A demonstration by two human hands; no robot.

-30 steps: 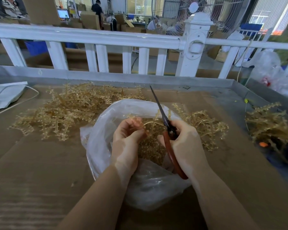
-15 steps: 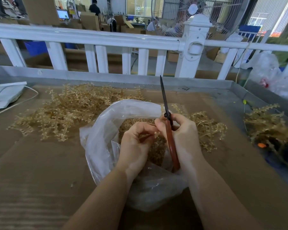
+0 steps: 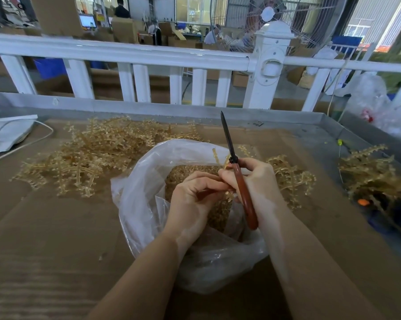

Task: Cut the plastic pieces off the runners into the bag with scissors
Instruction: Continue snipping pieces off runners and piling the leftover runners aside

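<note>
Over the open bag (image 3: pixel 148 181), the scissors (image 3: pixel 235 172) have been swung upright since a second ago, blades closed, gripped by the right hand (image 3: pixel 257 181). A runner (image 3: pixel 218 158) is pinched by the left hand (image 3: pixel 190 202), suggesting repositioning between cuts. Cut pieces (image 3: pixel 188 174) lie inside the bag. Uncut runners (image 3: pixel 86 158) are heaped beyond it; nothing is seen blocking the work.

Factory floor: stacked cartons (image 3: pixel 123 31), industrial fan (image 3: pixel 275 21), workers at benches w/ monitor (image 3: pixel 87 21).

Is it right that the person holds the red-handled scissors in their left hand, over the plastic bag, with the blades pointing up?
Not quite. The head view shows the scissors in the right hand, not the left. The left hand pinches a runner. The rest holds: they are over the plastic bag, blades pointing up.
</note>
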